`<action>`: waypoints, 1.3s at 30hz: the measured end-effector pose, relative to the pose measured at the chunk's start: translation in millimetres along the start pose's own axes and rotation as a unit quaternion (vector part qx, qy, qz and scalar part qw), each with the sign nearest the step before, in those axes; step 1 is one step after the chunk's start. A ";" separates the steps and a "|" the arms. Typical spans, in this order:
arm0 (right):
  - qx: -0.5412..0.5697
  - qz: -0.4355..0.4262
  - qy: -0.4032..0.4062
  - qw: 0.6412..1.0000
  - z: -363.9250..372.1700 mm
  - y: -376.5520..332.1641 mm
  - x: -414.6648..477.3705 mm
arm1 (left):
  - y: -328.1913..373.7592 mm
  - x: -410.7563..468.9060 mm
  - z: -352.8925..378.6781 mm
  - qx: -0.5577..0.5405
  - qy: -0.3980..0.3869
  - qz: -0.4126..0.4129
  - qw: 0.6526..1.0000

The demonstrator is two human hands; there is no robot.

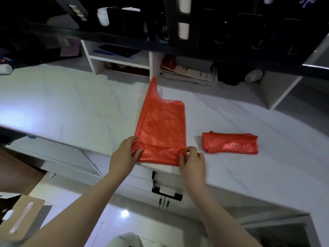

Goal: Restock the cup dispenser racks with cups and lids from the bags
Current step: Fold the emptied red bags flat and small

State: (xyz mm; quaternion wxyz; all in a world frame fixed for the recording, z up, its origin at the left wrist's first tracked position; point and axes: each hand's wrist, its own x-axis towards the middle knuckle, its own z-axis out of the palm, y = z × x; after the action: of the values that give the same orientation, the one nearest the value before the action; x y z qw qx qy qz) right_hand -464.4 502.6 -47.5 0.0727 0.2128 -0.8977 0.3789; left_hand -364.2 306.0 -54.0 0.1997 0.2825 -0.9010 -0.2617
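A flat red plastic bag (pixel 160 122) lies on the white counter (pixel 71 107), its handle end pointing away from me. Its near edge is folded over into a band at the counter's front edge. My left hand (pixel 124 155) pinches the left end of that fold. My right hand (pixel 192 159) pinches the right end. A second red bag (pixel 230 143) lies folded into a small bundle to the right. Up in the dark rack, white cup stacks (pixel 183 30) and a stack of lids (pixel 103 16) show.
White shelf cubbies (pixel 121 59) with papers and a dark tablet stand at the counter's back. A cardboard box (pixel 21 216) sits at lower left on the floor side. A white bag (pixel 128 239) shows at the bottom edge. A black handle (pixel 165 191) hangs under the counter.
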 end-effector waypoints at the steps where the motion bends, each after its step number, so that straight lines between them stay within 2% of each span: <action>1: -0.015 0.001 0.005 1.000 1.0 -1.6 0.7 | 0.2 -0.5 0.7 0.009 0.005 0.009 1.000; 4: -0.050 0.021 0.004 0.999 4.6 -4.4 2.5 | 1.7 -2.2 0.3 0.036 0.009 0.034 0.999; 6: -0.068 0.013 -0.001 0.998 5.5 -4.4 2.8 | 0.8 -6.2 0.3 0.110 0.041 0.100 0.988; 8: -0.084 0.005 -0.010 0.996 7.0 -3.9 4.0 | -1.7 -10.7 -0.6 0.181 0.061 0.189 0.963; 10: -0.098 0.011 -0.027 0.995 6.8 -4.5 5.4 | -5.0 -13.2 -4.2 0.185 -0.022 0.264 0.946; 12: -0.120 -0.001 -0.038 0.992 6.3 -3.8 4.2 | -12.2 -14.8 -7.8 0.168 -0.148 0.245 0.943; 14: -0.132 -0.031 -0.063 0.989 4.4 -0.9 0.6 | -18.8 -15.4 -8.8 0.184 -0.204 0.223 0.935; 15: -0.154 -0.061 -0.109 0.980 2.2 0.7 -1.3 | -21.7 -15.9 -8.0 0.203 -0.205 0.231 0.929; 17: -0.236 -0.165 -0.220 0.932 1.0 5.0 -2.8 | -23.1 -16.0 -7.0 0.213 -0.196 0.253 0.923; 19: -0.284 -0.217 -0.279 0.891 3.2 8.1 -2.0 | -22.4 -15.4 -8.3 0.215 -0.193 0.264 0.920; 27: -0.276 -0.185 -0.286 0.899 1.3 12.3 -3.2 | -15.5 -19.3 -7.4 0.180 -0.150 0.242 0.942; 30: -0.226 -0.209 -0.262 0.915 -6.5 18.9 -8.6 | -20.1 -18.5 -9.1 0.132 -0.165 0.225 0.951; 32: -0.147 -0.209 -0.240 0.937 -13.8 21.0 -10.4 | -22.2 -19.7 -12.5 0.075 -0.164 0.205 0.962; 35: -0.028 -0.148 -0.210 0.966 -21.4 16.8 -6.8 | -18.7 -19.6 -18.4 -0.008 -0.119 0.136 0.983; 37: 0.045 -0.051 -0.184 0.980 -24.8 12.6 -4.8 | -13.0 -16.6 -22.2 -0.061 -0.086 0.049 0.993; 39: 0.069 0.017 -0.144 0.987 -23.9 11.0 -2.3 | -8.2 -12.5 -22.9 -0.091 -0.060 -0.010 0.994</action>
State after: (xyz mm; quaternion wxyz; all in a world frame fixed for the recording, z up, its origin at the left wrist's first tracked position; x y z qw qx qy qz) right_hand -468.0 527.2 -38.6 -0.0791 0.2545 -0.8740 0.4064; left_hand -339.7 299.7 -43.5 0.1678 0.2558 -0.8810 -0.3609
